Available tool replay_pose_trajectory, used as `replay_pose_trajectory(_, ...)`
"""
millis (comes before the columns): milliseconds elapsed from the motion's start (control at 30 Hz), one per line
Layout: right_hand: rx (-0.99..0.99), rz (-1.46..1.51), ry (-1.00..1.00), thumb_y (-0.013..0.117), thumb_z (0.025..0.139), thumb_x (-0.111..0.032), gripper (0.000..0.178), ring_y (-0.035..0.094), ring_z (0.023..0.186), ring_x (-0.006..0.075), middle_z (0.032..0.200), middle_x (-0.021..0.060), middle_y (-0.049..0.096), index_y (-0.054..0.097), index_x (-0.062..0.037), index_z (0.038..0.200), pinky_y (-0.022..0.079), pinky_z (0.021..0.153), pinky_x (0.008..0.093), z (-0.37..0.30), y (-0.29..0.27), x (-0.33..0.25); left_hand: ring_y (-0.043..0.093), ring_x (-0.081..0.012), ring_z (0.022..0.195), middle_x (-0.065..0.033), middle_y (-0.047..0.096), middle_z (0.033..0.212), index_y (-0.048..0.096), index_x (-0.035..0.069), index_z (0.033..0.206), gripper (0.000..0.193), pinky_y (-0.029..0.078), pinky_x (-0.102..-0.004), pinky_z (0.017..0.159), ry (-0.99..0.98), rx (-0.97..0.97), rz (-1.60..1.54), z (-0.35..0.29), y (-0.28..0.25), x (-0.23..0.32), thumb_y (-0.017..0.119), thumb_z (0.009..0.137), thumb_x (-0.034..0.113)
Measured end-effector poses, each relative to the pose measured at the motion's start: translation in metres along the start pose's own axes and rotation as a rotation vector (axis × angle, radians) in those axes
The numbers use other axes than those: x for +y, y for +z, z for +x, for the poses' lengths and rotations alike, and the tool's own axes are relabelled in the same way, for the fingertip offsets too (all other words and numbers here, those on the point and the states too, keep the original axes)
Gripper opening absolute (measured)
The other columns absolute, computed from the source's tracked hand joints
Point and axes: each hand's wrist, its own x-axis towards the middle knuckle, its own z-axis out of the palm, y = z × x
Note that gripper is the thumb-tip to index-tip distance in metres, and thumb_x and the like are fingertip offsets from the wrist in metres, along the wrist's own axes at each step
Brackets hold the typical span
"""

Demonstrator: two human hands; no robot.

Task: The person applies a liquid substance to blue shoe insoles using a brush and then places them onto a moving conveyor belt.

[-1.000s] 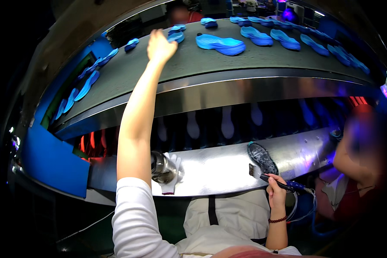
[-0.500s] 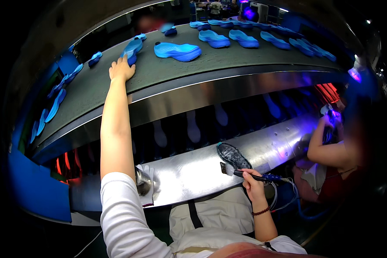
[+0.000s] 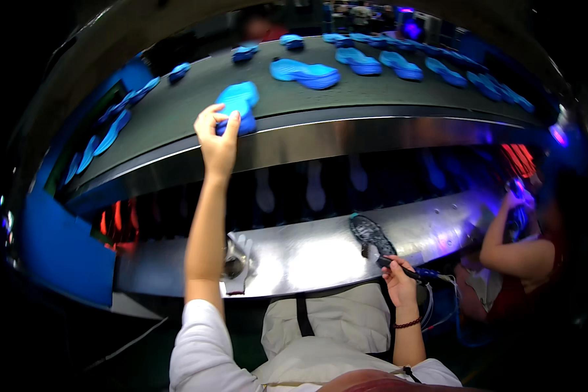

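My left hand [image 3: 219,140] grips the near end of a blue shoe sole [image 3: 238,99], thumb on one side and fingers on the other, over the near edge of the upper belt. Pinched in my right hand [image 3: 399,279] is a flat brush [image 3: 389,261] with a black handle, low over the metal ledge [image 3: 300,248]. Its bristle end is by a dark, speckled shoe sole [image 3: 370,234] with a teal tip, which lies on that ledge. A metal cup [image 3: 234,261] stands on the ledge beside my left forearm, with a pale glove or cloth around it.
Several more blue soles [image 3: 305,73] lie spread along the dark green belt [image 3: 176,124]. Under its metal edge, a dark opening holds several sole shapes [image 3: 315,186], with red glowing heaters at both ends. A co-worker's arm [image 3: 519,255] is at the right. Cables hang near the brush.
My left hand has lifted the blue sole and drawn it toward me. The brush has turned toward the dark sole. The whole view has shifted, so the belt and ledge appear farther right.
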Motion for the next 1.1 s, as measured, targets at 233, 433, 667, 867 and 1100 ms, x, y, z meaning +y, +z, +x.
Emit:
replay_pose_trajectory(233,-0.236,0.099,-0.048,0.050,0.084,-0.004,0.026,0.055,0.079,0.0149,0.099,0.0096,0.055,0.048,-0.0012,0.110,0.045,0.069,0.0221,0.030,0.036,0.013,0.049,-0.0156,0.088,-0.0098,0.050,0.099,0.049,0.000,0.103,0.028,0.043,-0.0284,0.077,-0.561,0.237,-0.600,-0.022,-0.030,0.042,0.048,0.076,0.003)
replay_pose_trajectory(433,-0.174,0.033,-0.048,0.050,0.086,-0.011,0.029,0.053,0.074,0.0107,0.081,0.0032,0.054,0.047,-0.0034,0.114,0.045,0.067,0.0191,0.051,0.024,0.008,0.045,-0.0232,0.101,-0.0112,0.042,0.108,0.027,0.006,0.126,0.059,0.041,-0.0399,0.084,-1.124,0.094,-0.952,-0.024,-0.052,0.075,0.052,0.073,0.004)
replay_pose_trajectory(667,-0.184,0.034,-0.037,0.048,0.087,-0.012,0.031,0.054,0.078,0.0102,0.084,0.0045,0.055,0.045,-0.0038,0.116,0.045,0.068,0.0194,0.072,0.005,0.021,0.046,-0.0257,0.111,-0.0140,0.042,0.121,0.027,0.005,0.128,0.061,0.043,-0.0425,0.088,-0.887,-0.404,-1.530,-0.094,-0.089,0.060,0.057,0.076,0.018)
replay_pose_trajectory(867,-0.164,0.036,-0.029,0.047,0.088,-0.012,0.032,0.054,0.082,0.0104,0.088,0.0058,0.055,0.042,-0.0027,0.118,0.046,0.071,0.0204,0.065,-0.004,0.022,0.053,-0.0322,0.098,-0.0196,0.048,0.114,0.036,0.002,0.122,0.061,0.044,-0.0452,0.083,-1.451,-0.649,-2.033,-0.228,-0.065,0.090,0.056,0.077,0.039)
replay_pose_trajectory(1100,-0.347,0.000,-0.089,0.046,0.088,-0.010,0.031,0.055,0.082,0.0120,0.113,0.0103,0.050,0.042,-0.0007,0.117,0.046,0.075,0.0208,0.038,0.017,0.017,0.058,-0.0227,0.084,-0.0155,0.056,0.100,0.043,0.001,0.114,0.043,0.048,-0.0373,0.075,-1.895,-0.430,-1.618,-0.281,-0.028,0.092,0.055,0.078,0.020)
